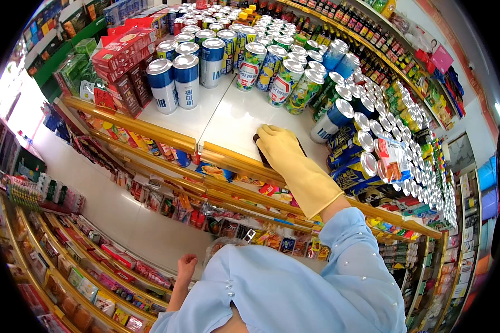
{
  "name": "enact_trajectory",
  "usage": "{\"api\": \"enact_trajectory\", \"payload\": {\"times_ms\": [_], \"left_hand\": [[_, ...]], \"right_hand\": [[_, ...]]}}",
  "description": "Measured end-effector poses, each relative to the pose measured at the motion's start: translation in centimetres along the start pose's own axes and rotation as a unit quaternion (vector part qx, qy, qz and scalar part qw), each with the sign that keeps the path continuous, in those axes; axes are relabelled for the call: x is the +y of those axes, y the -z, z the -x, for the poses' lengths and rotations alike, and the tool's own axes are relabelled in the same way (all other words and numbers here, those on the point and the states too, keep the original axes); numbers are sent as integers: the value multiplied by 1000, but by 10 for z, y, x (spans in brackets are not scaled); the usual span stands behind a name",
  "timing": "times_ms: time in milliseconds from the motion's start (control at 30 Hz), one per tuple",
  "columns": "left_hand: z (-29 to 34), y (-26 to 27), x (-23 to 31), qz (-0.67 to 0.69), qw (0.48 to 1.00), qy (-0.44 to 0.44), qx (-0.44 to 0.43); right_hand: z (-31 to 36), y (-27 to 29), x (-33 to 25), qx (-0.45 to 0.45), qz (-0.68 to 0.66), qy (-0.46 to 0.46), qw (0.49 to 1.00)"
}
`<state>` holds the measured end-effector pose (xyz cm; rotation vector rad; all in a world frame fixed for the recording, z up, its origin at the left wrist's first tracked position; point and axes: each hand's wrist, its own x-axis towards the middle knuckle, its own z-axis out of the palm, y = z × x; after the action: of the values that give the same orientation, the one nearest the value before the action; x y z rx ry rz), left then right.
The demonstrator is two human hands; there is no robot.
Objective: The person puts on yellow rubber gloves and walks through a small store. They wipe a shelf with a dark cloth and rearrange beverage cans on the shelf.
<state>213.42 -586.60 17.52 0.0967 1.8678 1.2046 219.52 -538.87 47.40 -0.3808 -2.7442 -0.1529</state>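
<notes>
My right hand (280, 145), in a long pale yellow rubber glove, presses a dark cloth (301, 145) onto the white shelf top (228, 123). The cloth is mostly covered by the glove; its dark edges show on both sides. Drink cans stand beyond the hand: green and yellow patterned cans (286, 83) straight ahead, and a blue and white can (332, 121) tilted to the right. Two blue and white cans (174, 83) stand at the left. My bare left hand (187, 264) hangs low beside my body, fingers curled, with nothing visible in it.
Red boxes (125, 47) are stacked at the shelf's left end. Golden rails (241, 162) edge the shelf front, with snack packets below. Many cans crowd the right side and back; a bottle rack (350, 25) rises behind. Another goods shelf (89, 261) stands across the aisle, lower left.
</notes>
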Motion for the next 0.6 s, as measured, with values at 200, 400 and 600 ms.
{"api": "enact_trajectory", "payload": {"times_ms": [200, 400, 600], "left_hand": [[14, -8, -23, 24, 1000, 5, 11], [42, 4, -45, -5, 998, 55, 27], [45, 5, -32, -12, 999, 47, 25]], "right_hand": [[-58, -23, 7, -59, 32, -120, 991], [-133, -25, 13, -239, 81, -193, 948], [-101, -32, 20, -110, 24, -114, 987]]}}
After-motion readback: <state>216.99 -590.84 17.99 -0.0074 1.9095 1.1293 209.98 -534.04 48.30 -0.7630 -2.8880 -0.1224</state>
